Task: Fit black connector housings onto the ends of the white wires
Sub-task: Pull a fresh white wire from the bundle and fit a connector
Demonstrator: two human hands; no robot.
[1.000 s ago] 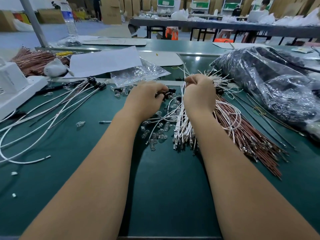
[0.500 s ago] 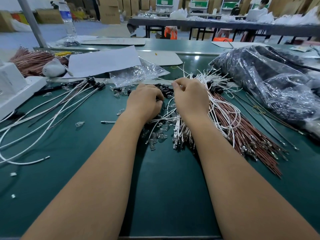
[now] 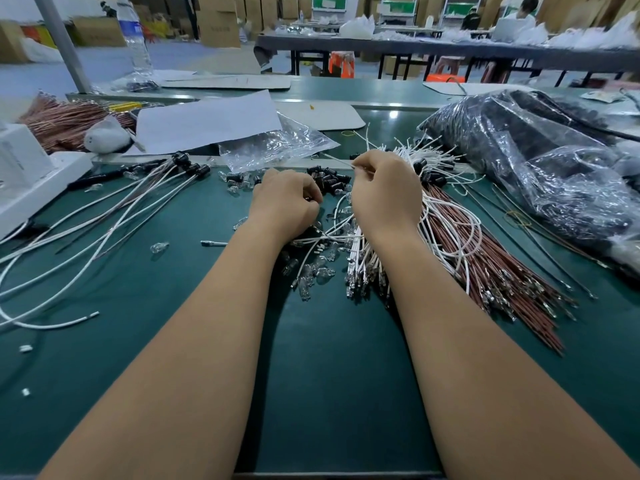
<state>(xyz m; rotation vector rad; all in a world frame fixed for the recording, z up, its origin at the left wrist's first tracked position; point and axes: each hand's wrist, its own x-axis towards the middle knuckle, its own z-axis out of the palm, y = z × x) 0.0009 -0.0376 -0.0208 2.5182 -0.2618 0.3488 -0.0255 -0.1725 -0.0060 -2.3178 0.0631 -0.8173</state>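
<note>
We are picking parts for the next assembly. R hand (image 3: 384, 195) is pinching one white wire (image 3: 337, 161) w/ curled fingers (image 3: 358, 165); wire end is sticking out to the left of the fingertips. L hand (image 3: 285, 202) is curled, knuckles up, at the pile of black connector housings (image 3: 329, 178), which is lying just beyond its fingers; can't tell if it's gripping one.

Next move, we judge: bringing a housing's bore in line w/ the wire tip, pushing till seated.

Counts: 2 hands; white wires (image 3: 446, 220) under the R hand too many to count, dozens; loose housings approx. a dozen+, overlapping; finished leads (image 3: 188, 168) left of L fingers, approx. 4 on the counter (image 3: 329, 375).
</note>
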